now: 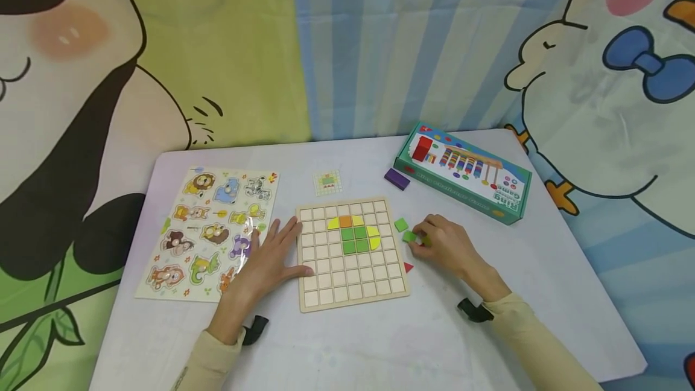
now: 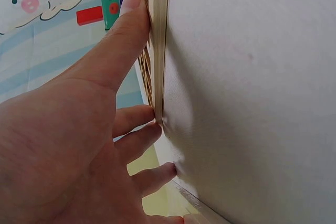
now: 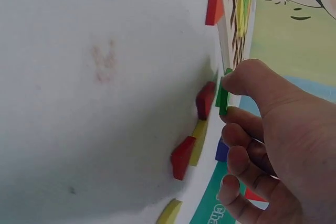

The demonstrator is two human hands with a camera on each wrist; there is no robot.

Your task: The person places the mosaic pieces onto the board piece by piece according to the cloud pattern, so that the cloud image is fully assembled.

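Note:
A square wooden grid board (image 1: 353, 292) lies on the table with green squares (image 1: 355, 240), an orange square (image 1: 345, 221) and several yellow rounded pieces (image 1: 373, 232) in its cells. My left hand (image 1: 266, 270) rests at the board's left side, fingers spread along the edge and thumb over the rim. Right of the board, my right hand (image 1: 447, 246) pinches a green square tile (image 3: 224, 95) between thumb and forefinger. Another green tile (image 1: 401, 224) lies just beyond those fingertips. Red pieces (image 3: 205, 100) and yellow pieces (image 3: 198, 142) lie near the right hand, mostly hidden under it from above.
Behind the board sits a small pattern card (image 1: 328, 183). An animal picture board (image 1: 184, 246) in shiny wrap is at left, partly under the left hand. A green game box (image 1: 461, 174) and a purple block (image 1: 397, 179) stand at the back right.

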